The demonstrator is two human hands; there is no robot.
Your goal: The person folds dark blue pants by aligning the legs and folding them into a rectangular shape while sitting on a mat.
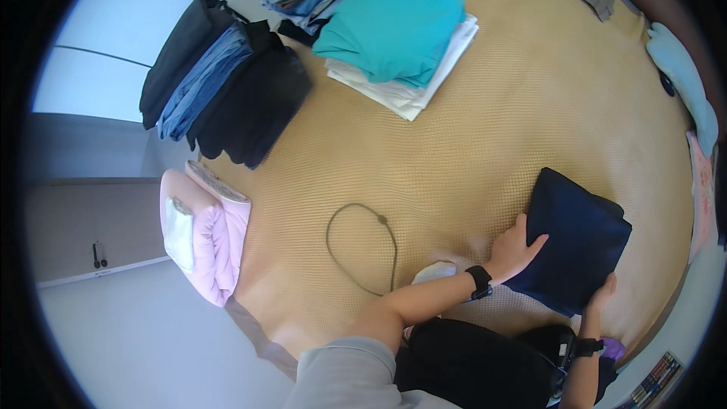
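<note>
A navy folded garment (579, 244) is between my hands at the right, over the woven mat. My left hand (515, 251) grips its left edge, the thumb lying on top of the cloth and some fingers hidden at the side. At the lower right edge, my right hand (602, 294) holds the cloth, with part of its fingers out of sight beneath it. Dark bands circle both wrists. Just left of my left wrist lies a small white thing (434, 272), partly covered by my forearm.
A thin cord loop (396, 250) lies on the tan mat (511, 108). Turquoise cloth (397, 23) tops a white folded stack (412, 105). Folded black garments (250, 102) and jeans (204, 82) stand left, above a pink quilt (227, 238). A pale blue plush toy (684, 82) borders the right edge.
</note>
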